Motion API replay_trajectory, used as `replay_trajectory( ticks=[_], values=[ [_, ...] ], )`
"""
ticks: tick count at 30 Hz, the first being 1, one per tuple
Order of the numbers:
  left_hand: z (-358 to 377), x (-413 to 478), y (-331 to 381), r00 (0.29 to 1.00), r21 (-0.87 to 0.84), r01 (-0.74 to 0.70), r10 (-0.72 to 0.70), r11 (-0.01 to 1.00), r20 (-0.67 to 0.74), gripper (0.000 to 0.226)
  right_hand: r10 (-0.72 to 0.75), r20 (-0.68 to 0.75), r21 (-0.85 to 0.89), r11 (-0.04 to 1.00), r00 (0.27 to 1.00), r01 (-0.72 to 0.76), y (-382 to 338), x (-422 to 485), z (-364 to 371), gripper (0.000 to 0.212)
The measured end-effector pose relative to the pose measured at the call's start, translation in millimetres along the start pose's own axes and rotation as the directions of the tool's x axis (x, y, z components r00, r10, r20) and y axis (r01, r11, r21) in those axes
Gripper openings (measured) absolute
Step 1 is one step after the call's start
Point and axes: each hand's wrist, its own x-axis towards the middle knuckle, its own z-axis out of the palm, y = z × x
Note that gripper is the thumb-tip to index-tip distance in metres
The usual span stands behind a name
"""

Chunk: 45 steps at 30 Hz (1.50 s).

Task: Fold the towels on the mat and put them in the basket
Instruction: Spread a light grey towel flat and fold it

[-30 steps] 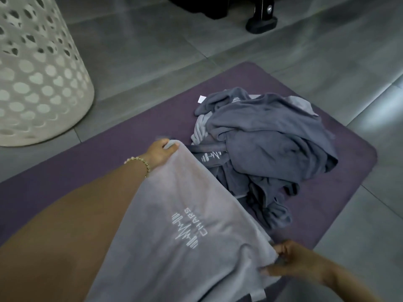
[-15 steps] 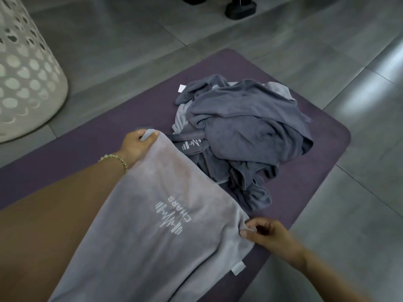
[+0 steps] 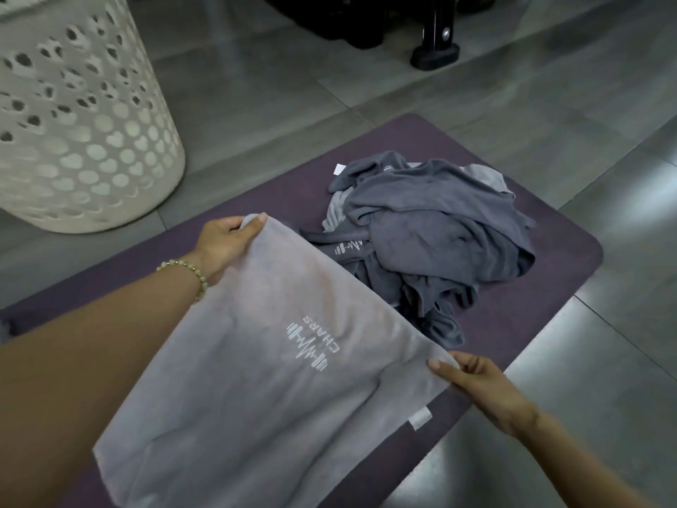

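Grey floor tiles (image 3: 256,86) fill the room, and a purple mat (image 3: 557,265) lies flat on them. At the far end of the mat sits a messy pile of dark grey towels (image 3: 439,229). They are all bunched up and not folded.

A light grey towel (image 3: 256,379) is held out over the near part of the mat, just in front of the pile. It has white letters and a wavy line mark (image 3: 313,342) in the middle. A small white tag (image 3: 420,419) sticks out from its edge, over the right side of the mat.

The left hand (image 3: 223,243) has one top corner of this towel, above the middle of the mat. Its grip is closed on the cloth, with thumb and fingers pinching it. A bead bracelet (image 3: 187,269) is on that wrist. The right hand (image 3: 483,386) has the other top corner, near the right edge of the mat. Its grip is closed on the cloth too, with the thumb on top. The towel is pulled smooth between the two hands.

A white basket (image 3: 84,141) full of little holes stands on the floor off the left side of the mat, well apart from both hands. You cannot see inside it. A black foot (image 3: 436,55) of some stand sits on the floor far past the mat.
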Motion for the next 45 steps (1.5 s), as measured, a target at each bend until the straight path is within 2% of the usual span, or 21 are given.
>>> replay_trajectory(
  ticks=[3,7,8,10,11,13,14,16,20,24,27,29,32,34,35,38,39,40,42,43,45],
  values=[
    [-41,-34,26,0.999,-0.007,-0.007,0.006,1.000,-0.041,0.029,-0.067,0.027,-0.077,0.995,0.997,0.069,-33,-18,13,0.054],
    [-111,-92,74,0.979,0.003,-0.088,0.087,0.996,-0.182,0.019,-0.230,0.062,-0.177,0.955,0.971,0.237,-99,-53,46,0.024],
    [-131,-108,85,0.973,-0.012,-0.100,0.095,0.995,-0.212,0.018,-0.269,0.083,-0.194,0.940,0.960,0.280,-118,-65,54,0.023],
    [-168,-142,107,0.952,-0.030,-0.130,0.116,0.991,-0.283,0.020,-0.345,0.120,-0.238,0.900,0.931,0.364,-151,-89,69,0.035],
    [-186,-161,118,0.940,-0.045,-0.152,0.130,0.987,-0.316,0.021,-0.384,0.130,-0.267,0.874,0.914,0.405,-168,-103,76,0.034],
    [-221,-195,138,0.913,-0.086,-0.188,0.142,0.978,-0.382,0.021,-0.467,0.155,-0.319,0.810,0.870,0.492,-200,-133,89,0.015],
    [-238,-213,148,0.899,-0.103,-0.205,0.145,0.973,-0.414,0.025,-0.510,0.177,-0.355,0.765,0.842,0.538,-217,-150,95,0.013],
    [-268,-252,170,0.869,-0.113,-0.252,0.173,0.961,-0.464,0.031,-0.577,0.219,-0.417,0.674,0.787,0.610,-252,-185,107,0.012],
    [-317,-327,216,0.799,-0.155,-0.392,0.252,0.907,-0.546,0.032,-0.662,0.278,-0.422,0.566,0.696,0.708,-318,-259,123,0.009],
    [-359,-390,248,0.756,-0.210,-0.485,0.286,0.849,-0.589,0.024,-0.679,0.398,-0.442,0.447,0.617,0.777,-367,-329,139,0.017],
    [-379,-425,258,0.735,-0.181,-0.532,0.345,0.827,-0.584,0.019,-0.637,0.473,-0.564,0.311,0.609,0.765,-386,-365,152,0.012],
    [-387,-442,260,0.713,-0.164,-0.553,0.363,0.817,-0.600,0.015,-0.651,0.487,-0.576,0.261,0.582,0.774,-393,-378,159,0.013],
    [-395,-462,259,0.703,-0.188,-0.568,0.354,0.801,-0.617,0.018,-0.770,0.397,-0.471,0.296,0.499,0.831,-397,-385,167,0.015],
    [-397,-471,257,0.711,-0.173,-0.563,0.368,0.808,-0.599,0.008,-0.783,0.352,-0.404,0.368,0.513,0.838,-396,-387,170,0.017],
    [-397,-475,254,0.712,-0.156,-0.561,0.377,0.813,-0.593,0.006,-0.749,0.367,-0.388,0.416,0.552,0.822,-395,-387,170,0.026],
    [-403,-487,247,0.714,-0.142,-0.552,0.377,0.822,-0.590,0.005,-0.641,0.454,-0.409,0.467,0.619,0.784,-390,-390,170,0.092],
    [-406,-490,246,0.721,-0.147,-0.546,0.373,0.825,-0.584,0.005,-0.618,0.472,-0.401,0.484,0.628,0.778,-389,-391,169,0.098],
    [-409,-492,245,0.732,-0.146,-0.535,0.370,0.832,-0.572,0.006,-0.595,0.493,-0.388,0.502,0.634,0.773,-388,-392,168,0.094],
    [-413,-497,245,0.773,-0.145,-0.506,0.373,0.850,-0.513,0.007,-0.546,0.519,-0.373,0.548,0.658,0.749,-386,-399,167,0.068],
    [-414,-499,244,0.801,-0.155,-0.482,0.363,0.862,-0.476,0.008,-0.518,0.534,-0.377,0.561,0.668,0.737,-384,-402,165,0.061],
    [-416,-502,239,0.858,-0.171,-0.418,0.326,0.892,-0.397,0.014,-0.487,0.559,-0.361,0.585,0.671,0.726,-380,-401,163,0.068]
  ],
)
